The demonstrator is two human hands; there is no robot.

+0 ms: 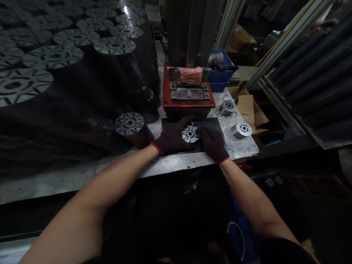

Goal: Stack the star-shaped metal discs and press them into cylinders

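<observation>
The slotted metal core (189, 133) sits on a dark mat (217, 124) just in front of the red press fixture (188, 96). Both gloved hands grip it: the left hand (171, 140) curls around its left side and the right hand (213, 143) closes on its right edge. The core's thin fins look sharp, so a slip could snag the knit gloves or nick a fingertip. The grip is close to the fixture's open nest, where fingers straying forward could get caught. Right of the fixture lie a loose core (227, 107) and a second core (241, 130), the latter near the edge of the bench (176, 165). A nudge from the right forearm could roll it off. Left of the fixture, a tall stack (129, 124) stands near the left wrist and could be knocked.
</observation>
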